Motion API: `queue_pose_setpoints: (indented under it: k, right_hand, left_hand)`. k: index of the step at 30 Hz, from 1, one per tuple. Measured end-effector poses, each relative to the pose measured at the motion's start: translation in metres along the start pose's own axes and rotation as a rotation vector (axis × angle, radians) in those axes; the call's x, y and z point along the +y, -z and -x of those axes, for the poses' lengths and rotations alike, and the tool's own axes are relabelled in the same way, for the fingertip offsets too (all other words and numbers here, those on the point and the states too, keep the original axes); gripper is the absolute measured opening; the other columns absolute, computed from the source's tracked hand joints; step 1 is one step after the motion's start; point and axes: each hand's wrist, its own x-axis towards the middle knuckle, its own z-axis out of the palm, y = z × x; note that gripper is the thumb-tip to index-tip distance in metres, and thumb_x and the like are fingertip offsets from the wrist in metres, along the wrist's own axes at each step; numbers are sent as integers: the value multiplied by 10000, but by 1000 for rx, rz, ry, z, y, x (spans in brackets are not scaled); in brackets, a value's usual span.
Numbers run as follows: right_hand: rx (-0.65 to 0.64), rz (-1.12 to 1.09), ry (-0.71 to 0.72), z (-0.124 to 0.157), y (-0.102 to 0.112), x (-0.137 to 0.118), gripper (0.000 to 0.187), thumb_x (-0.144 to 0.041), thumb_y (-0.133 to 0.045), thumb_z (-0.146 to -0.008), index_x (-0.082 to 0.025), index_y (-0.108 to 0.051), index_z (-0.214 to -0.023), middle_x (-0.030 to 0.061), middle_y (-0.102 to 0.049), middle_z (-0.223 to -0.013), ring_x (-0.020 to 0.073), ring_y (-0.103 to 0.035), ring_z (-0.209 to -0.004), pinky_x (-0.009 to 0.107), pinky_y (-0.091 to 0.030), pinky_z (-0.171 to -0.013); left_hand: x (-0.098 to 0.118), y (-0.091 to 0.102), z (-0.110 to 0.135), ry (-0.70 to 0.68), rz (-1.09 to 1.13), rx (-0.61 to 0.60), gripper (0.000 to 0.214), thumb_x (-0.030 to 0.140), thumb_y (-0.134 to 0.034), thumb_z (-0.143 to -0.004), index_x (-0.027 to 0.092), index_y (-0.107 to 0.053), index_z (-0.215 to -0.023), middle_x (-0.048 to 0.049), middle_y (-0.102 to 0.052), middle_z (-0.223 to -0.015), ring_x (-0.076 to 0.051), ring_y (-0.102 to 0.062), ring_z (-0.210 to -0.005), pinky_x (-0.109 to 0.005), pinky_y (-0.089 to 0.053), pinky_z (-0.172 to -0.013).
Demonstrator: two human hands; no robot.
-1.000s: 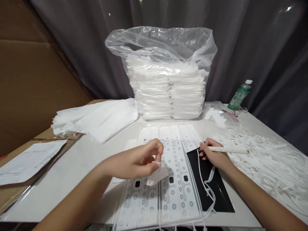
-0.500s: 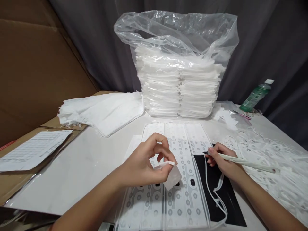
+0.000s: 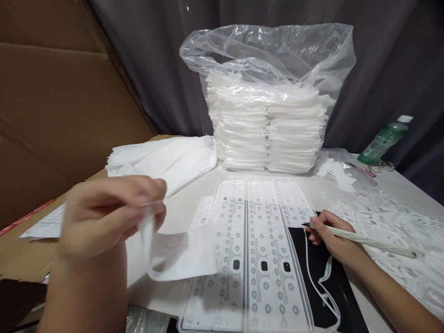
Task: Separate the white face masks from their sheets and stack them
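Blurred by motion, my left hand (image 3: 114,212) pinches the end of a thin white strip (image 3: 183,254), which curls down and stretches right to the printed sheets. Those white sheets (image 3: 256,296), patterned with grey rings and small black rounded squares, lie flat in front of me. My right hand (image 3: 331,236) grips a slim pen-like tool (image 3: 374,243) with a pale handle and a dark pointed tip. The tip is close to the sheets' right edge. Under that hand lies a black panel (image 3: 333,286), with a loose white narrow loop (image 3: 310,263) on it.
A clear plastic bag (image 3: 270,125) full of stacked white sheets stands at the back. Left of it is a pile of white sheets (image 3: 166,157). At right lie a heap of white scraps (image 3: 388,226) and a green bottle (image 3: 385,141). Cardboard (image 3: 52,115) rises at left.
My left hand has swung left, drawing the white strip out longer between it and the sheets. My right hand still holds the tool. The view has shifted slightly left.
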Motion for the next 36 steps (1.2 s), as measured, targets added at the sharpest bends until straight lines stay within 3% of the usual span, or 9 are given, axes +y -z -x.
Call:
queue_pose_setpoints:
  k: [2,5,9,13,17,21,24,30,36]
  right_hand:
    - [-8,0,1,0,0,1,434,-605,-567,-819,-226,-485,-625,39,-650,-580,204,-680,-665,265,-533,-561]
    - [-27,1,7,0,-1,2,431,-604,-559,-825,-227,-481,-630,32,-647,-575,199,-678,-666,256,-524,-560]
    - [5,48,41,0,1,2,442,-617,-545,-823,-224,-478,-630,20,-641,-585,165,-620,-554,245,-480,-496]
    - [40,148,110,1,3,1,422,-594,-534,-840,-221,-497,-645,2,-631,-593,142,-573,-516,242,-440,-494]
    - [19,175,132,4,3,0,418,-584,-518,-849,-222,-492,-642,-1,-631,-594,145,-570,-520,251,-438,-512]
    - [30,166,129,3,2,-6,397,-561,-523,-851,-221,-494,-647,-5,-622,-583,144,-561,-509,256,-431,-511]
    - [-9,104,108,-4,-4,-20,373,-537,-534,-847,-222,-482,-654,-15,-609,-581,142,-563,-505,255,-439,-510]
    - [-96,123,111,-21,-27,-33,313,-419,-563,-822,-222,-451,-605,13,-690,-744,194,-657,-729,321,-493,-687]
    - [-78,43,111,-23,-30,-16,303,-338,-565,-821,-221,-423,-579,45,-731,-955,210,-676,-914,361,-479,-825]
  left_hand:
    - [-16,5,-9,35,-70,-261,239,429,-564,-861,212,-657,-825,1,-640,-737,-122,-563,-659,-265,-455,-572]
    - [-49,-21,-21,246,-197,-500,265,407,-506,-867,215,-676,-933,-29,-672,-838,-148,-564,-663,-268,-443,-581]
    - [-87,-62,-21,382,-313,-363,293,400,-458,-846,195,-652,-923,-14,-657,-821,-179,-587,-739,-268,-448,-666]
    - [-99,-76,-15,450,-398,-155,334,358,-324,-885,187,-584,-1003,-4,-604,-733,-183,-572,-670,-270,-440,-601]
    - [-99,-84,-10,443,-473,-88,293,278,-314,-878,184,-573,-978,-38,-617,-818,-214,-597,-789,-323,-477,-719]
    - [-91,-90,-9,351,-568,-76,273,239,-414,-842,157,-593,-1031,-155,-510,-1225,-339,-426,-1196,-494,-356,-986]
    - [-72,-99,-24,193,-619,-206,282,266,-471,-849,157,-604,-1073,-183,-399,-1355,-426,-283,-1277,-632,-260,-997]
    - [-21,-165,-51,-123,-378,-626,63,260,-653,-799,211,-679,-829,-63,-591,-1083,-260,-534,-1041,-411,-458,-891]
    - [-23,-205,-29,-130,-233,-690,55,143,-639,-794,191,-663,-786,-66,-559,-1128,-250,-515,-1071,-399,-463,-893]
